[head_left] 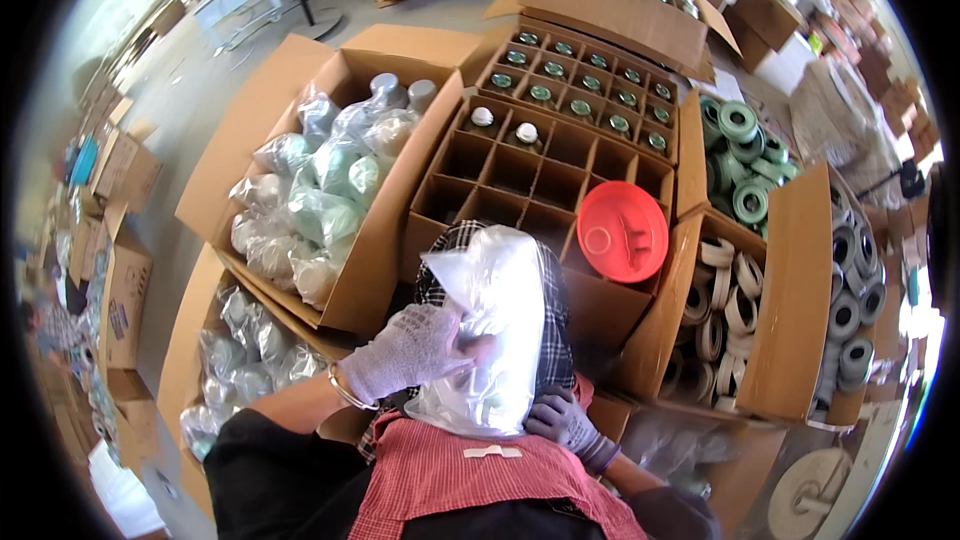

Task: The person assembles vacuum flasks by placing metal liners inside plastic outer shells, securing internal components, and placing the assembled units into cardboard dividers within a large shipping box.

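A clear, shiny plastic bag [500, 315] lies upright along my lap, its loose top corner pointing away from me; glare hides whatever is inside. My left hand [405, 355], in a pale knit glove, is closed on the bag's left side, with the thumb across its front. Against the lower right edge of the bag, my gloved right hand [568, 422] has its fingers bent and gripping there. Beyond the bag stands a divided carton [545, 180]. It holds two white-capped bottles, and a red bowl [622, 232] rests on its right side.
To the left, an open carton [385, 290] holds several bagged, rounded pieces; another [180, 380] sits below it. Glass bottles [580, 108] fill a far divided box. At right, cartons hold green rings [738, 122], cream rings [740, 310] and grey rings [845, 310].
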Tool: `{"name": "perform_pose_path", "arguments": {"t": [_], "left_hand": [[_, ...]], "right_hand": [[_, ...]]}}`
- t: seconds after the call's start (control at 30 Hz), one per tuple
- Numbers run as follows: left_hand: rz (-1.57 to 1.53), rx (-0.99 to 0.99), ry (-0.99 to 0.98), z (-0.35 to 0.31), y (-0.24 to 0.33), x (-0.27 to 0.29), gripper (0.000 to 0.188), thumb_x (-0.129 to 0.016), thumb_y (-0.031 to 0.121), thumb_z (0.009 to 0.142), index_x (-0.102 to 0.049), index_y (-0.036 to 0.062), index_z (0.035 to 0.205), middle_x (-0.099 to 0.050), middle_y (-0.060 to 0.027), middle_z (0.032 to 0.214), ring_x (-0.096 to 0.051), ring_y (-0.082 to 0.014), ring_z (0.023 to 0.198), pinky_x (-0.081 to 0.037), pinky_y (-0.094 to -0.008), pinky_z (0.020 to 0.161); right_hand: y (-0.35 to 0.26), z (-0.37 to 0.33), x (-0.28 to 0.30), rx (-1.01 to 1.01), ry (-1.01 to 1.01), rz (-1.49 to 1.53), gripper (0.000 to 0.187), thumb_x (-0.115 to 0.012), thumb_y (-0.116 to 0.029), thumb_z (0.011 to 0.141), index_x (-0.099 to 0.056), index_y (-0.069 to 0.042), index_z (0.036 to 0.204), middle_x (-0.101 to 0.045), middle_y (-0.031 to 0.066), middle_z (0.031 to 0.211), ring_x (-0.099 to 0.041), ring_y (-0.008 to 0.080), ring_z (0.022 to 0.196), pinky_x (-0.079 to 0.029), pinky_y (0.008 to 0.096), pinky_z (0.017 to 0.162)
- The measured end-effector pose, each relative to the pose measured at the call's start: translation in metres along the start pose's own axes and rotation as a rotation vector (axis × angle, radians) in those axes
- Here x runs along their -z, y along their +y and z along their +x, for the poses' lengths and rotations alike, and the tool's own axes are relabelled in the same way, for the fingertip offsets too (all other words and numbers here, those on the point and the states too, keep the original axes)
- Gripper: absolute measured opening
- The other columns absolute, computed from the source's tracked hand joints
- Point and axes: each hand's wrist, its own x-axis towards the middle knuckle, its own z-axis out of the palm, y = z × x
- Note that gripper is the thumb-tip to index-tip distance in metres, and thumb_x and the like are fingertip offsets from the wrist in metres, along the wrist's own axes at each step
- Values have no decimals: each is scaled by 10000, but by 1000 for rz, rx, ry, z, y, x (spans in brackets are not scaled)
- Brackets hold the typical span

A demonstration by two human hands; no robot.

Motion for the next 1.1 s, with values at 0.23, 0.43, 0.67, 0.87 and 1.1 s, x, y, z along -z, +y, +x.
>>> {"name": "perform_pose_path", "arguments": {"t": [0.23,0.43,0.67,0.87,1.1], "left_hand": [[-868,-41,243,-51,-223,-116,222,-592,139,863,-664,46,1051,-690,-168,1020,-678,-287,925,-552,-395,798],[-2026,-375,685,66,-234,-8,317,-496,184,922,-561,15,1181,-642,-170,1155,-657,-343,997,-561,-500,896],[-1635,52,1377,298,-401,157,336,-449,195,956,-563,10,1213,-605,-152,1231,-603,-338,1157,-415,-384,1060],[9,447,870,373,-541,172,403,-387,289,995,-612,48,1226,-623,-181,1253,-579,-347,1171,-417,-381,1027],[210,573,561,380,-385,246,462,-683,358,830,-622,96,1206,-637,-245,1154,-602,-368,1118,-471,-445,958]], "right_hand": [[-3,70,21,-590,286,965,173,-564,-106,894,-619,13,1007,-633,129,915,-641,266,839,-507,344,771],[104,321,72,-134,482,267,400,-582,8,826,-616,-37,1223,-590,191,1240,-532,400,1169,-439,435,994],[118,315,33,-108,138,198,399,-727,-148,762,-645,-86,1148,-599,113,1198,-564,326,1107,-417,486,995],[142,322,27,-136,181,306,392,-707,-225,763,-636,-25,1092,-636,143,1091,-593,343,1055,-470,470,958],[159,333,13,-134,241,395,378,-729,-200,723,-654,-30,1052,-648,130,1071,-609,330,1042,-485,489,950]]}}
